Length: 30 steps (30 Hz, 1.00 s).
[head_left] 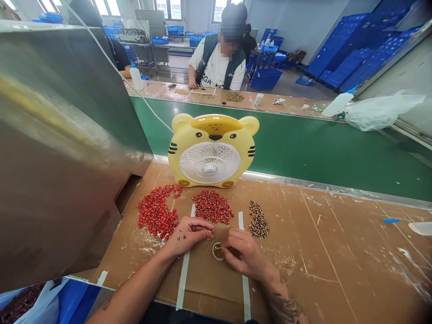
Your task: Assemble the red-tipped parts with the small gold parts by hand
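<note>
My left hand rests on the cardboard-covered bench with its fingers pinched at the near edge of a pile of small red parts. My right hand is curled beside a small round ring, its fingertips touching it. What either pinch holds is too small to name. A second, larger pile of red parts lies to the left. A small heap of dark brown and gold parts lies to the right.
A yellow tiger-shaped desk fan stands behind the piles. A large metal housing fills the left. A green conveyor belt runs behind the bench. A person sits at the far bench. Blue crates are stacked back right.
</note>
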{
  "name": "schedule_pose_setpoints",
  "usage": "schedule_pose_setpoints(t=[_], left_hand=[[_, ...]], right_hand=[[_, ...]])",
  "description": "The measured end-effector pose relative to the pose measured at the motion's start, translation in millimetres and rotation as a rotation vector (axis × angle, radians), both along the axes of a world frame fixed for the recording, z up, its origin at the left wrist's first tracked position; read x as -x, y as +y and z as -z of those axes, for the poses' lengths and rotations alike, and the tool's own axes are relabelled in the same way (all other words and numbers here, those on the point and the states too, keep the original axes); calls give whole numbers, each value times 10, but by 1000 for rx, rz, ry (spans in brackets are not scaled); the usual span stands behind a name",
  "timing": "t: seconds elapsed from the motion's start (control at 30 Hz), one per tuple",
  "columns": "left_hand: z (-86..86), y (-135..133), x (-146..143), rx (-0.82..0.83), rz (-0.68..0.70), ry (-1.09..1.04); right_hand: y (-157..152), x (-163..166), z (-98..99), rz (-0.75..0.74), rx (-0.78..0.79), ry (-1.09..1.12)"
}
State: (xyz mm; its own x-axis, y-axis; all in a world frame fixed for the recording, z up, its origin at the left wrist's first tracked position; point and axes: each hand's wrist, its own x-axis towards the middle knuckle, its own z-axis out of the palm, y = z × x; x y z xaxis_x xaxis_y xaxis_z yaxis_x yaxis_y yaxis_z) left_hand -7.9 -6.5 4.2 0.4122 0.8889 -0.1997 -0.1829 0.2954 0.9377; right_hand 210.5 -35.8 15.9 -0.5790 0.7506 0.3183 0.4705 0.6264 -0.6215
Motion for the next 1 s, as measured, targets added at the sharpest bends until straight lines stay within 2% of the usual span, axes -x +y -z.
schedule_pose_setpoints(t=[0.37, 0.43, 0.57, 0.63, 1.0], left_hand=[[-3, -16, -9, 31, 3, 0], [-7, -12, -11, 24, 4, -9], [-24, -5, -14, 18, 23, 19], [-30, -3, -15, 30, 30, 40], [-48, -5, -26, 35, 53, 29]], right_hand=[[-12, -10, -5, 10, 6, 64], [-19, -22, -19, 62, 28, 132], [-39, -9, -17, 298, 74, 325], [-47, 18, -3, 368, 93, 386], [-20, 61, 30, 417, 106, 381]])
